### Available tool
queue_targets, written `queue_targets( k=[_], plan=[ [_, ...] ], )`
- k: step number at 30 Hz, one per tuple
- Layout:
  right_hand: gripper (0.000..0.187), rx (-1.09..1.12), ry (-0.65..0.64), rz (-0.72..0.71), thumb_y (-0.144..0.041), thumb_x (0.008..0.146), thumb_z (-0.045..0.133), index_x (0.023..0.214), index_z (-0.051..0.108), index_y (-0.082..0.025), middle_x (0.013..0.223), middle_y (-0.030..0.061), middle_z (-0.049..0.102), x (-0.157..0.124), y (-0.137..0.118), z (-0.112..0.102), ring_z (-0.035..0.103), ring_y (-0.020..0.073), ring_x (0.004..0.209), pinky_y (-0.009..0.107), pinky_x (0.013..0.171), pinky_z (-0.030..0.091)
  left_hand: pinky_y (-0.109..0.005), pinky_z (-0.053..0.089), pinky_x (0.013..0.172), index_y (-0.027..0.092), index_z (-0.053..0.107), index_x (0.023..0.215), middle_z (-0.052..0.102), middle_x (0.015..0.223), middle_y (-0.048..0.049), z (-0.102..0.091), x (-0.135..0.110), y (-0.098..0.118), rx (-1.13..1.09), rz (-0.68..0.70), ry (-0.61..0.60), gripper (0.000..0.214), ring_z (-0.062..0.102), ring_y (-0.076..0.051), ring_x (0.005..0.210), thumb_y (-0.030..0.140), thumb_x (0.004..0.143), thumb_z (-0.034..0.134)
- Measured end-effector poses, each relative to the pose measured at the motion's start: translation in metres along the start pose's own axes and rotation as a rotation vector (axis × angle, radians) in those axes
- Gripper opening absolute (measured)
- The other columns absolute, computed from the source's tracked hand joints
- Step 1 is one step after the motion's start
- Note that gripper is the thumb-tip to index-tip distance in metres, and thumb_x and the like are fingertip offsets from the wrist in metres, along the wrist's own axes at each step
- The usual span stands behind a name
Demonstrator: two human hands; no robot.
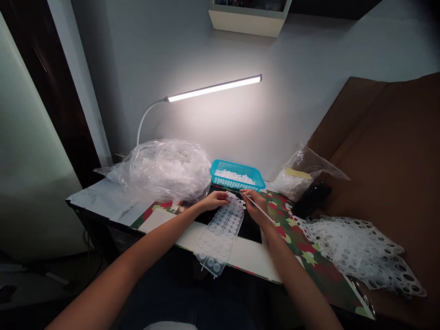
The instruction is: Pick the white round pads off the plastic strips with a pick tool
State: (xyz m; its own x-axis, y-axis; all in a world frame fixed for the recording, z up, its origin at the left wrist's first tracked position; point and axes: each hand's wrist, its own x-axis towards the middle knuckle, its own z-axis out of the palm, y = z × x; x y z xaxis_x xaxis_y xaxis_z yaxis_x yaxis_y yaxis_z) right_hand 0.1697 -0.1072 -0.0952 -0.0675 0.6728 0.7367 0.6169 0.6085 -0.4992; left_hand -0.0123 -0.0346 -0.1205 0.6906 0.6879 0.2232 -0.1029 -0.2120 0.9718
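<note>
A clear plastic sheet (220,233) covered with rows of small round domes lies across the desk's front edge and hangs over it. My left hand (215,200) grips the sheet's far left corner, fingers curled on it. My right hand (257,206) is closed in a pinch round a thin white stick (256,205), whose tip rests at the sheet's far right corner.
A turquoise basket (236,175) of small white pieces stands behind the hands. A big clear plastic bag (161,169) lies to the left, a smaller bag (302,176) to the right. Punched-out white sheets (364,252) pile at right. A lit desk lamp (213,88) hangs above; brown cardboard (388,151) stands right.
</note>
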Motion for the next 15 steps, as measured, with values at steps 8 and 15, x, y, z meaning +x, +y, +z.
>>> queue_targets(
  k=[8,15],
  plan=[
    [0.019,0.023,-0.032,0.005,-0.036,0.087,0.051,0.079,0.059,-0.022,0.096,0.0065,0.069,-0.0010,0.0020,-0.0006,0.065,0.0200,0.085,0.031,0.073,0.053,-0.025,0.043,0.074,0.011,0.063,0.086,0.066,0.082,-0.0045,-0.0009,-0.0008,0.0015,-0.056,-0.010,0.020,0.025,0.059,-0.014,0.078,0.024,0.066,0.073],
    [0.019,0.009,-0.260,-0.058,-0.033,0.088,0.049,0.080,0.062,-0.022,0.101,0.0055,0.070,-0.0032,-0.0027,-0.0020,0.066,0.0200,0.090,0.034,0.080,0.052,-0.021,0.037,0.062,0.010,0.066,0.084,0.062,0.072,-0.0003,-0.0031,-0.0023,0.0007,-0.063,-0.039,0.030,0.028,0.052,-0.009,0.065,0.030,0.065,0.069]
  ],
)
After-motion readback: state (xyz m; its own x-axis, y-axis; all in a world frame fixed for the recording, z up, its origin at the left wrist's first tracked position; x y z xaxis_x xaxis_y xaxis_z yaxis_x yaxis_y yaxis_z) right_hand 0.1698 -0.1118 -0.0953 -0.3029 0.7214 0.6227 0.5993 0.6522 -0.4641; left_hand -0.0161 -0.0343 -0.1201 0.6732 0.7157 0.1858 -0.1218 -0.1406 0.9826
